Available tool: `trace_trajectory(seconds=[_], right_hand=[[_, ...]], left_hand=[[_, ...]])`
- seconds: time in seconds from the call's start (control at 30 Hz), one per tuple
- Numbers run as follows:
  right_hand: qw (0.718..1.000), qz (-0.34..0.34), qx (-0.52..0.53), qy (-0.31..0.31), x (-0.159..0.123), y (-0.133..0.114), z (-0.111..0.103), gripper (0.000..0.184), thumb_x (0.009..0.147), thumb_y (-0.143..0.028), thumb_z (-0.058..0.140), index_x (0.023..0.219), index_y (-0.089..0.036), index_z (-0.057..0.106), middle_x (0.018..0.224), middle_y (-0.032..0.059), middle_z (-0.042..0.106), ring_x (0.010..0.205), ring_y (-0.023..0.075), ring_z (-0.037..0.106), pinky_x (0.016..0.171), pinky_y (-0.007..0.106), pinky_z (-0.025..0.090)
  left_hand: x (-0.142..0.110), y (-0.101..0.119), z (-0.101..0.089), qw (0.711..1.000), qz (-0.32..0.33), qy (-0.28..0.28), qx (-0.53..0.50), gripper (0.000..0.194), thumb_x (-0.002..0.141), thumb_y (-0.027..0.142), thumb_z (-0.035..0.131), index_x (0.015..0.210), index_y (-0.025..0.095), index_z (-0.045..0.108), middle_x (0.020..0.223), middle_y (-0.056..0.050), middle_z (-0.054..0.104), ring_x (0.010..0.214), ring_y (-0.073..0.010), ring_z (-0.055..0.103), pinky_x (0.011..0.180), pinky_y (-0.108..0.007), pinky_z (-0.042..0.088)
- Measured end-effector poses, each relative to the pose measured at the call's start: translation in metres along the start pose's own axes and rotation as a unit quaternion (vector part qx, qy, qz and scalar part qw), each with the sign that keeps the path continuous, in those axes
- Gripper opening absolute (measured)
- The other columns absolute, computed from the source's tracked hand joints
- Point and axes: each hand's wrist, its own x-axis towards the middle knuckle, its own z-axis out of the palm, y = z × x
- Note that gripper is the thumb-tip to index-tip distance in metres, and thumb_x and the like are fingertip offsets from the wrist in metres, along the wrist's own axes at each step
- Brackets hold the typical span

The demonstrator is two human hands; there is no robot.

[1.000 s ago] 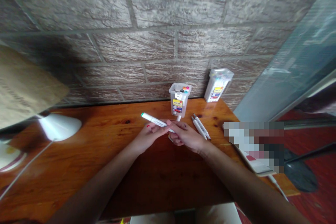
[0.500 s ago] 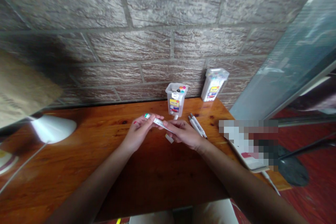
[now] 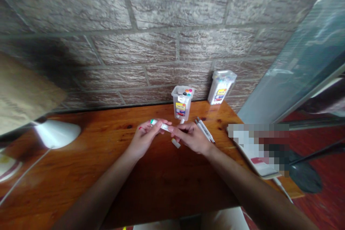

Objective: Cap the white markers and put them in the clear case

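Over the middle of the wooden table, a white marker (image 3: 164, 127) with a green end slants between my two hands. My left hand (image 3: 147, 134) is closed around its green-ended half. The fingers of my right hand (image 3: 190, 136) pinch the other end, and its tip is hidden by them. Below the right fingers a small white cap-like piece (image 3: 176, 143) lies on the table. Another white piece (image 3: 182, 121) stands just behind the right hand. Several white markers (image 3: 205, 130) lie side by side to the right of that hand.
An open clear plastic case (image 3: 182, 101) holding a few markers stands behind my hands. A second, fuller marker case (image 3: 221, 88) is at the back right by the brick wall. A white lamp base (image 3: 58, 133) with a cord is at left; a blurred-out device (image 3: 258, 151) lies at right.
My right fingers have shifted along the marker toward its end and curled more tightly. The whole view has moved slightly.
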Motion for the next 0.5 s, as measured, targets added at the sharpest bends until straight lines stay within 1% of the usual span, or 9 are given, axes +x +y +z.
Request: trace_trajectory(seconds=[0.13,0.27,0.37,0.43,0.5], right_hand=[[1.000,0.008,-0.012,0.006,-0.001,0.000,0.003,0.054,0.081,-0.068,0.065,0.067,-0.016,0.068,0.053,-0.0023,0.055,0.046,0.0077,0.041,0.044,0.023,0.029],[0.999,0.026,0.001,0.018,-0.001,0.002,0.008,0.055,0.080,-0.070,0.064,0.074,-0.016,0.069,0.056,-0.0027,0.054,0.048,0.0085,0.043,0.047,0.024,0.032],[0.999,-0.005,0.026,0.021,0.000,0.001,0.006,0.050,0.084,-0.067,0.063,0.076,-0.017,0.067,0.058,-0.0034,0.052,0.051,0.0090,0.042,0.050,0.024,0.034],[0.997,-0.027,0.066,0.043,0.001,-0.001,0.000,0.048,0.086,-0.066,0.061,0.080,-0.019,0.066,0.063,-0.0020,0.056,0.054,0.0102,0.045,0.053,0.025,0.038],[0.992,-0.043,0.102,0.069,0.003,-0.004,-0.006,0.045,0.088,-0.065,0.061,0.088,-0.020,0.065,0.072,0.0013,0.065,0.063,0.0135,0.054,0.062,0.027,0.045]], left_hand=[[0.001,-0.002,-0.001,1.000,0.001,-0.001,0.002,0.033,0.083,0.047,0.077,0.094,0.016,0.080,0.100,-0.011,0.079,0.083,-0.0190,0.068,0.073,-0.028,0.049],[0.002,-0.004,0.000,0.999,0.003,0.021,0.024,0.038,0.084,0.051,0.074,0.098,0.015,0.079,0.096,-0.010,0.079,0.077,-0.0176,0.065,0.069,-0.028,0.047],[0.003,-0.002,0.003,0.999,0.012,0.028,0.036,0.047,0.083,0.058,0.071,0.097,0.014,0.079,0.091,-0.010,0.078,0.074,-0.0178,0.065,0.066,-0.027,0.046],[0.005,0.000,0.005,0.999,0.010,0.038,0.027,0.054,0.083,0.065,0.067,0.097,0.014,0.078,0.089,-0.011,0.078,0.074,-0.0190,0.066,0.064,-0.027,0.046],[0.007,0.000,0.004,0.998,0.006,0.060,0.021,0.059,0.084,0.069,0.063,0.096,0.013,0.077,0.087,-0.012,0.078,0.071,-0.0190,0.067,0.061,-0.027,0.046]])
